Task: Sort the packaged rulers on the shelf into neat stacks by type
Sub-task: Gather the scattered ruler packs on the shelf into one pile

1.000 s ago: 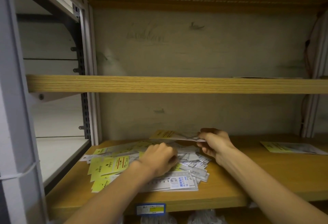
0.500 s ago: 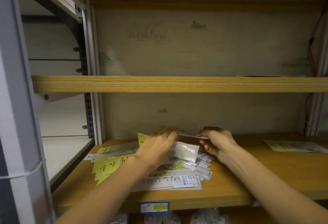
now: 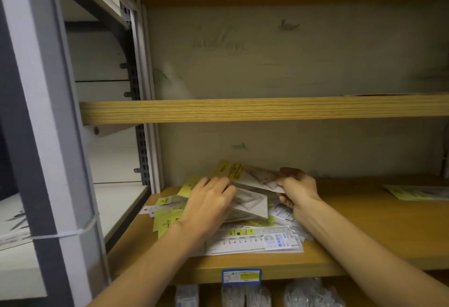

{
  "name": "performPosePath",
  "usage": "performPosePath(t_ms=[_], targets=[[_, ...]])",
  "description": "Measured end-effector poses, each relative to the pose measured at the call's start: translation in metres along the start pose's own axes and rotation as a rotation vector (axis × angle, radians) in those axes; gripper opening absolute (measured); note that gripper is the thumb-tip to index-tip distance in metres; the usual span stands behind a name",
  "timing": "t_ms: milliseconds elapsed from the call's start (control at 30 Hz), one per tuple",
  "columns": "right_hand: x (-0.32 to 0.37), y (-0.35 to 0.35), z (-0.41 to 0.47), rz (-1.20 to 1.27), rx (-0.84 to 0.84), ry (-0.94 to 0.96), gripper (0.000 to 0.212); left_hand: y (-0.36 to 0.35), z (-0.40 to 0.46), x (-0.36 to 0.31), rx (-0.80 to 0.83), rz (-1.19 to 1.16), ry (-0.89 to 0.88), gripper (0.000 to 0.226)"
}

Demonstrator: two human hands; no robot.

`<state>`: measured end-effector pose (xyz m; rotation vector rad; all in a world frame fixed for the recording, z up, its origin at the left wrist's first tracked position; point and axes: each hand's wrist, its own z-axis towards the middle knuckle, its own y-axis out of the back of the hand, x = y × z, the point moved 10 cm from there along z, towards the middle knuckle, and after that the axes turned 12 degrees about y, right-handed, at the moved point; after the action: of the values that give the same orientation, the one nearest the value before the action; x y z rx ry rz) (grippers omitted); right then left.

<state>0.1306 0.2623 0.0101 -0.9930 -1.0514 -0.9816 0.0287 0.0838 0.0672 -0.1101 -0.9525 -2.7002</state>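
Now right hand pinches triangle pack above pile.

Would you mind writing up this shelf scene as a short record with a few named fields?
Setting: wooden shelf in a shelving unit
Main pile: mixed packaged rulers lying unsorted at the shelf's left end
Left hand: lies on a triangle pack atop the pile; grip unclear
Right hand: pinches a yellow-headed triangle pack raised above the pile
Set apart: one yellow-labelled pack lying flat at far right
Shelf edge: blue price label
Progress: no neat stacks visible yet
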Motion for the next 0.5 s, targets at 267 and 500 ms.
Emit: performPosePath(t_ms=[267, 500], targets=[[0.001, 0.018, -0.011, 0.04, -0.129, 0.071, 0.046, 0.003, -0.008, -0.002, -0.035, 0.04, -0.005, 0.009], [0.011, 0.048, -0.003, 0.045, -0.11, 0.062, 0.051, -0.003, 0.006, -0.036, -0.013, 0.055, -0.006, 0.024]])
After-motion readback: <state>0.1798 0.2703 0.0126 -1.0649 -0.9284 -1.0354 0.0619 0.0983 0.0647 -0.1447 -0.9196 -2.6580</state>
